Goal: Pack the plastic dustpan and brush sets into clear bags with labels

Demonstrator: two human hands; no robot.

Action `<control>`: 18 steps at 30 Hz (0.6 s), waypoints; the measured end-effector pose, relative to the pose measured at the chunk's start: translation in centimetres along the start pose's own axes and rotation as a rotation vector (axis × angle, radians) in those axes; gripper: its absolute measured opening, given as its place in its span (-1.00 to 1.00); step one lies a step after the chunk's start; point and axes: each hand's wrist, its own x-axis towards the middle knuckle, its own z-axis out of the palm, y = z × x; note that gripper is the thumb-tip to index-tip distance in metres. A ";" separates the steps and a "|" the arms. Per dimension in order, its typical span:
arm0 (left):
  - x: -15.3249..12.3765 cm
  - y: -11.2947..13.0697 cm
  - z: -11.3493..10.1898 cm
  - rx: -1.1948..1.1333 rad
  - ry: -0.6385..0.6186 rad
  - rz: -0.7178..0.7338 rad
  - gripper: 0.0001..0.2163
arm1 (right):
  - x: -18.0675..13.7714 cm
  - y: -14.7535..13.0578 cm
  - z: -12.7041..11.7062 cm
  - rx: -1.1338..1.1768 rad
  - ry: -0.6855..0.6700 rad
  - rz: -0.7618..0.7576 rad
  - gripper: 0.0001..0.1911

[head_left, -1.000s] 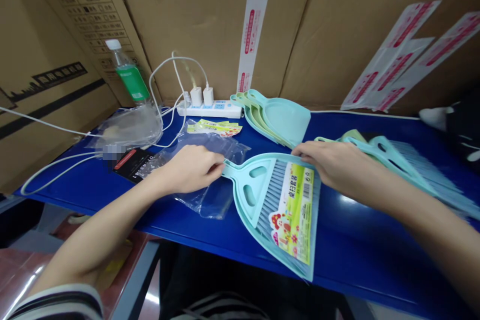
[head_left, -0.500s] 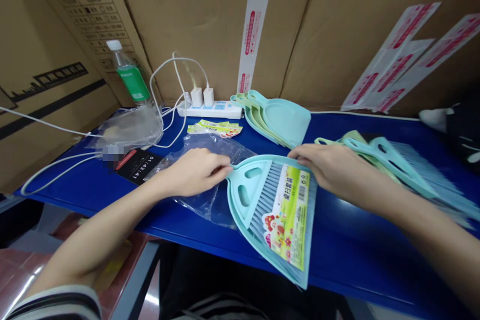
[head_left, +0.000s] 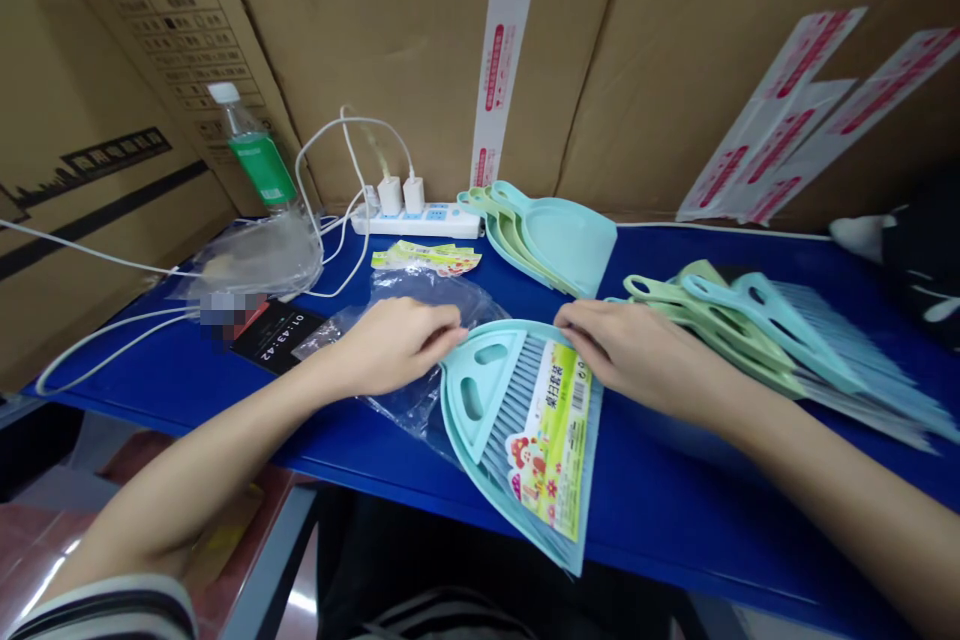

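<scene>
A light-blue dustpan (head_left: pixel 454 428) is held tilted over the front of the table, its wide edge towards me. Nested in it lies a matching hand brush (head_left: pixel 513 392) with grey-blue bristles. A printed card label (head_left: pixel 556 445) in green and white covers part of the bristles. My left hand (head_left: pixel 409 345) is closed on the narrow handle end, which the fingers hide. My right hand (head_left: pixel 637 350) pinches the dustpan's far rim beside the label. Under and behind my left hand spreads a crumpled clear plastic bag (head_left: pixel 427 292).
Stacked blue and green dustpans (head_left: pixel 566 235) stand at the back. Several hand brushes (head_left: pixel 780 320) lie at the right. Loose labels (head_left: pixel 427 258), a power strip (head_left: pixel 416 222), cables, a phone (head_left: pixel 279 335) and a bottle (head_left: pixel 262 160) occupy the left. Cardboard (head_left: pixel 405 30) walls the back.
The dustpan with its brush and label has shifted slightly left and swung a little. My right hand has moved left with it, still gripping the rim. My left hand is nearly unmoved.
</scene>
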 end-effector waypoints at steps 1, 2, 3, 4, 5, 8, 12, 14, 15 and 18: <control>0.0 -0.3 -0.2 0.066 0.016 -0.042 -0.72 | 0.0 0.0 -0.1 -0.031 -0.015 0.000 -0.73; 0.0 -0.6 -0.4 0.142 0.035 -0.094 -0.73 | 0.0 0.0 -0.1 -0.063 -0.029 0.000 -0.73; 0.0 -0.9 -0.7 0.224 0.054 -0.158 -0.74 | 0.0 0.0 -0.2 -0.091 -0.041 -0.002 -0.73; 0.0 -1.3 -1.0 0.306 0.067 -0.230 -0.74 | 0.0 0.0 -0.3 -0.111 -0.050 -0.006 -0.74; 0.0 -1.7 -1.2 0.380 0.068 -0.306 -0.74 | 0.0 0.1 -0.3 -0.119 -0.053 -0.013 -0.74; -0.2 -2.6 -2.0 0.478 -0.017 -0.510 -0.70 | 0.0 0.3 -0.4 -0.107 -0.044 -0.015 -0.77; -0.4 -3.1 -2.5 0.446 -0.117 -0.584 -0.67 | -0.1 0.9 -0.4 -0.077 0.009 -0.005 -0.78; -0.4 -3.2 -2.5 0.420 -0.138 -0.542 -0.68 | -0.1 1.3 -0.4 -0.059 0.047 -0.012 -0.77; -0.3 -3.3 -2.4 0.398 -0.147 -0.513 -0.68 | -0.2 1.5 -0.4 -0.060 0.062 -0.012 -0.77; 0.0 -3.5 -1.9 0.308 -0.131 -0.416 -0.69 | -0.2 1.6 -0.3 -0.084 0.079 -0.011 -0.77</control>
